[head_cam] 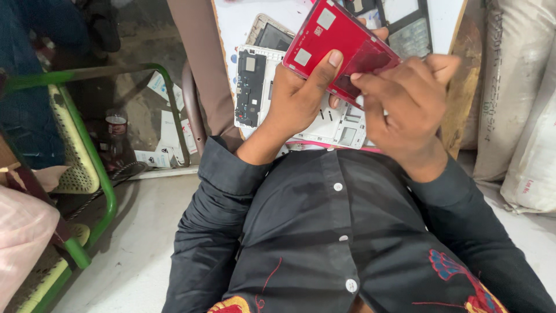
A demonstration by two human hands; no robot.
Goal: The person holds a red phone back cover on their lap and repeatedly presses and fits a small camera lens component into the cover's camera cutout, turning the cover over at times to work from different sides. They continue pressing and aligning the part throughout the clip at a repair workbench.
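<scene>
My left hand (295, 95) grips a red phone back cover (333, 40), thumb pressed on its inner face, held above the white work board (243, 23). My right hand (405, 104) pinches at the cover's lower right corner with the fingertips. Under the hands lies a white phone frame (255, 87) with a dark circuit board in it. Further up the board are a grey phone frame (269, 35) and a keypad part (411, 35). My dark shirt sleeves fill the lower view.
A green metal chair frame (92, 168) with a yellow woven seat stands at the left, a dark bottle (116, 130) and paper scraps on the floor beyond it. White sacks (521, 104) are stacked at the right. A wooden edge (463, 87) borders the board.
</scene>
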